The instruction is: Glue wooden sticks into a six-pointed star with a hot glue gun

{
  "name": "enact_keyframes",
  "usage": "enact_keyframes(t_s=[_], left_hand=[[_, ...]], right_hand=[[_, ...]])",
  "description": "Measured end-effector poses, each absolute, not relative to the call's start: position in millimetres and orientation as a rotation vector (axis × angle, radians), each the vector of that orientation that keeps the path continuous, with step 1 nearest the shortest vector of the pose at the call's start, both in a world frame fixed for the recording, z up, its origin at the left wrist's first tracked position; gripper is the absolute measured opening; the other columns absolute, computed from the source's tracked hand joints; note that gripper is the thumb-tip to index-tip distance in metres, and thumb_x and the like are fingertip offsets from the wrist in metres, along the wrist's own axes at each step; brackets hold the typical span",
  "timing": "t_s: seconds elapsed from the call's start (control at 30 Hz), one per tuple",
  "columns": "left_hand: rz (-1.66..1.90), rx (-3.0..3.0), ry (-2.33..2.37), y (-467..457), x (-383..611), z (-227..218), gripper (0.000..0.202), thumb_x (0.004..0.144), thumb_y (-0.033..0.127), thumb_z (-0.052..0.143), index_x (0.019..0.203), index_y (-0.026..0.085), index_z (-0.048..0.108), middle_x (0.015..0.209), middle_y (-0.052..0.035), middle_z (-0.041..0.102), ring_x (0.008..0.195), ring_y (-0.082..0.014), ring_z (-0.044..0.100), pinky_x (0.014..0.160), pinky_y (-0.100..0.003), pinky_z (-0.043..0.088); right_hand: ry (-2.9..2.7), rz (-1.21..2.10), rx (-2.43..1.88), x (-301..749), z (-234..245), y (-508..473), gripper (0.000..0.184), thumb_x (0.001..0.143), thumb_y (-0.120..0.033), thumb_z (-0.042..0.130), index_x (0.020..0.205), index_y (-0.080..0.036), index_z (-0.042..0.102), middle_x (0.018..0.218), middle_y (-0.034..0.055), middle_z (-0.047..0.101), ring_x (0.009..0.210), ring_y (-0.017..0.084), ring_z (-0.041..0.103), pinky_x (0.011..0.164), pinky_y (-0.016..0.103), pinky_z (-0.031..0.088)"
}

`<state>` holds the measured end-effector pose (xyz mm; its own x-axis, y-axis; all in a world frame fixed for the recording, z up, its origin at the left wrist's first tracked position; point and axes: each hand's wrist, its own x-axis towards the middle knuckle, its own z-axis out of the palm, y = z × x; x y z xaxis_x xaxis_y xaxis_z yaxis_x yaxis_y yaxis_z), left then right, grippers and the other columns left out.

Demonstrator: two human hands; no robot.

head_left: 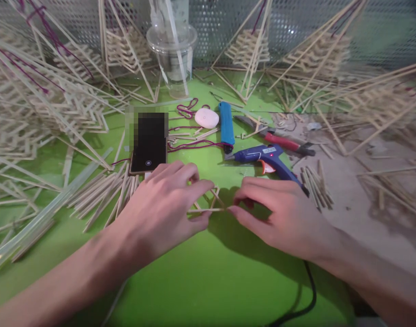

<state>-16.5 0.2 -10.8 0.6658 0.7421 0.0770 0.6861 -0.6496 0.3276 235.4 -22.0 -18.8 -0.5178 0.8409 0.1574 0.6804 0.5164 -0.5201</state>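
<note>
My left hand [170, 195] pinches a small frame of thin wooden sticks [213, 210] between thumb and fingers, just above the green tabletop. One stick of the frame runs level toward the right, and others slant up behind it. At its right end, the thumb and curled fingers of my right hand [272, 209] close on the corner; the exact contact is hard to see. Behind my right hand lies a blue hot glue gun [259, 154] with an orange trigger and a small red light. A phone [148, 145] lies beyond my left hand.
Loose sticks [95, 195] and clear glue sticks [47, 209] lie at left. Red-handled pliers [286, 141], a blue lighter-like object [226, 125], a pink oval case [207, 118] and purple cord [197, 144] lie beyond. Stick structures [249, 50] surround a plastic cup [172, 54]. A black cable [310, 290] runs near front right.
</note>
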Motion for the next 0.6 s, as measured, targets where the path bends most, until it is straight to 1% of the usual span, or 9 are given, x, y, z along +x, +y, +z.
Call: enact_keyframes(t_s=[0.1, 0.27, 0.43, 0.6], left_hand=[[0.306, 2.625, 1.147, -0.1, -16.0, -11.3, 0.029, 0.093, 0.028, 0.079, 0.12, 0.018, 0.078, 0.106, -0.0085, 0.071, 0.098, -0.028, 0.067, 0.084, -0.044, 0.056], [0.312, 2.639, 1.168, -0.3, -14.9, -12.0, 0.026, 0.095, 0.027, 0.076, 0.119, 0.016, 0.077, 0.108, -0.0099, 0.072, 0.1, -0.0295, 0.067, 0.088, -0.048, 0.056], [0.314, 2.648, 1.17, -0.2, -14.3, -13.3, 0.027, 0.095, 0.029, 0.077, 0.116, 0.014, 0.078, 0.107, -0.0103, 0.072, 0.099, -0.0298, 0.067, 0.089, -0.049, 0.055], [0.292, 2.627, 1.179, 0.6, -12.4, -12.1, 0.03, 0.095, 0.033, 0.077, 0.118, 0.014, 0.078, 0.102, -0.0091, 0.069, 0.094, -0.0287, 0.065, 0.083, -0.047, 0.055]], right_hand=[[-2.408, 0.544, -1.274, 230.3, -23.4, -23.8, 0.02, 0.102, -0.035, 0.069, 0.093, -0.018, 0.073, 0.084, 0.0038, 0.073, 0.071, 0.021, 0.068, 0.065, 0.034, 0.047], [-2.414, 0.595, -1.251, 227.5, -26.0, -22.8, 0.014, 0.102, -0.028, 0.07, 0.095, -0.017, 0.073, 0.088, 0.004, 0.075, 0.073, 0.021, 0.071, 0.068, 0.033, 0.05], [-2.403, 0.59, -1.258, 226.4, -27.2, -21.8, 0.012, 0.102, -0.026, 0.071, 0.095, -0.017, 0.073, 0.089, 0.0032, 0.075, 0.074, 0.021, 0.071, 0.068, 0.034, 0.05], [-2.386, 0.592, -1.274, 225.7, -29.7, -21.3, 0.008, 0.101, -0.023, 0.072, 0.095, -0.018, 0.071, 0.09, 0.0021, 0.075, 0.075, 0.02, 0.07, 0.068, 0.033, 0.049]])
